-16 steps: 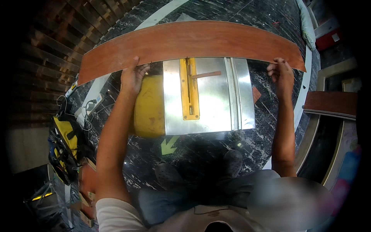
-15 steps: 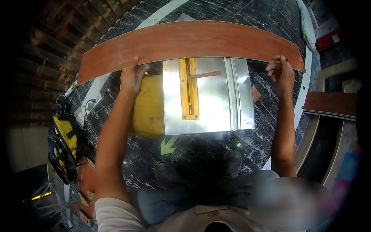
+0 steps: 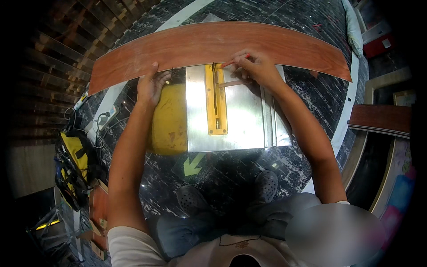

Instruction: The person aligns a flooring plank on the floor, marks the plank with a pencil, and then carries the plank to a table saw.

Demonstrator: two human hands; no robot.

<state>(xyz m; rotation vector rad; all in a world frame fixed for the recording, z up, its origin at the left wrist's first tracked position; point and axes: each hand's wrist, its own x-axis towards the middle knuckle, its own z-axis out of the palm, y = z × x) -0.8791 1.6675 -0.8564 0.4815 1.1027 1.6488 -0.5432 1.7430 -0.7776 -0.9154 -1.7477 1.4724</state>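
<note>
A long reddish-brown wood-look plank [image 3: 195,43] lies across the far side of a small table saw with a silver top [image 3: 242,118]. My left hand [image 3: 152,86] is at the plank's near edge, thumb on its top face and fingers curled below. Over the saw, my right hand [image 3: 258,66] pinches a slim red pencil-like stick [image 3: 231,62]. Its tip is by the plank's near edge, above the far end of the yellow blade insert [image 3: 217,104]. A thin brown offcut strip [image 3: 233,83] rests on the saw top beside the slot, partly under my right hand.
The saw's yellow body [image 3: 169,120] sticks out to the left. A yellow-and-black tool bag [image 3: 75,153] and a white power strip [image 3: 106,119] with cables are at the left. More planks [image 3: 378,119] are stacked at the right. My shoes [image 3: 193,199] are on the dark marble floor.
My right hand has moved left from the plank's right end to above the saw slot, with the red stick in it. My left hand and the plank stay almost in place.
</note>
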